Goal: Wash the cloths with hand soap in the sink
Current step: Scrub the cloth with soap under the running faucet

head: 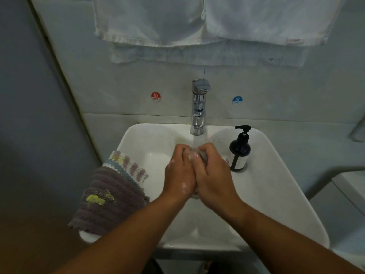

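Currently both hands are together over the white ceramic sink (276, 184), directly below the chrome single-lever faucet (199, 107). The left hand (179, 173) and right hand (213, 175) touch along their inner edges, with fingers curled inward. Both are clamped on a small pale grey wet cloth (202, 156) bunched between the fingertips. Only a bit of that cloth shows at the top of the fists; the rest is hidden inside the grip, so its full shape cannot be told. White suds sit on the left hand's knuckles and back. A faint stream of water falls from the spout onto the cloth and fingers. Both forearms are bare and reach in from the bottom edge.

A dark brownish-purple ribbed cloth with a yellow patch (110, 198) is draped over the sink's left rim, partly hanging outside it. A pale striped cloth with teal and mauve bands (126, 165) lies just behind it on the same rim. The two overlap, and one corner of the striped cloth reaches toward the basin. Neither is touched by a hand.

A black pump bottle of hand soap with a white label (239, 153) stands upright on the sink's right back ledge. It is just beside the right hand but apart from it.

On the wall, a round red HOT sticker (155, 96) is left of the faucet and a round blue COLD sticker (237, 100) is right of it. White towels (197, 22) hang above.
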`<state>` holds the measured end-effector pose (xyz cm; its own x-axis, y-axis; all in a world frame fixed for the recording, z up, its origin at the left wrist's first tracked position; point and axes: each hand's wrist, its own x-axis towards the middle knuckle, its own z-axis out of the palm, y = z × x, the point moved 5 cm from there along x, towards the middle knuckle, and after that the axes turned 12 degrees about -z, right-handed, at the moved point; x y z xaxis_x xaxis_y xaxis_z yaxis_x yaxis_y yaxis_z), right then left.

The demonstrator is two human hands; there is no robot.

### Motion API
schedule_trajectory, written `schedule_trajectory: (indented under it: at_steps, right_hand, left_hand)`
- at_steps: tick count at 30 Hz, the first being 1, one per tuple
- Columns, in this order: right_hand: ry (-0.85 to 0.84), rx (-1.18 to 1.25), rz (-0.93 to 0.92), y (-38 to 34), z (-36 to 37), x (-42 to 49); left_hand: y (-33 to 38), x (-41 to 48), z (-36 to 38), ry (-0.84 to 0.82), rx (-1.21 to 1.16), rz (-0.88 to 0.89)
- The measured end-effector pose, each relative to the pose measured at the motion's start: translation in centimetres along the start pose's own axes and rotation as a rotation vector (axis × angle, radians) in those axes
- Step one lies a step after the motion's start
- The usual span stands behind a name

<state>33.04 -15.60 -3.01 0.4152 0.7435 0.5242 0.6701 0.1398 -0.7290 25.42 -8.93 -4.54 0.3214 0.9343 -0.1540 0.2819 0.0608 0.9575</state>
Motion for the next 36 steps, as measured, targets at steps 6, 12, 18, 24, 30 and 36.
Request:
schedule_trajectory:
  at_steps: [6, 12, 18, 24, 30, 36]
  right_hand:
    - [0.046, 0.003, 0.187, 2.3, -0.3, 0.7]
    - [0.070, 0.040, 0.168, 2.2, -0.7, 1.7]
    - [-0.065, 0.060, 0.103, 0.0, 0.6, -0.8]
    - [0.117, 0.038, 0.219, 2.8, -1.1, 2.5]
    - [-0.029, 0.045, 0.004, -0.3, 0.2, -0.3]
    - [0.071, 0.041, 0.200, 2.1, -0.5, 1.3]
  left_hand:
    - [1.2, -1.5, 0.5, 0.008, 0.033, 0.103]
    - [0.3, -1.8, 1.3, -0.093, 0.007, 0.039]
    - [0.4, 0.5, -0.4, -0.014, -0.065, -0.051]
    - [0.8, -2.6, 1.5, -0.133, -0.018, 0.065]
    - [0.2, -0.2, -0.2, -0.042, -0.100, -0.071]
    - [1.1, -1.6, 0.7, -0.004, -0.032, 0.067]
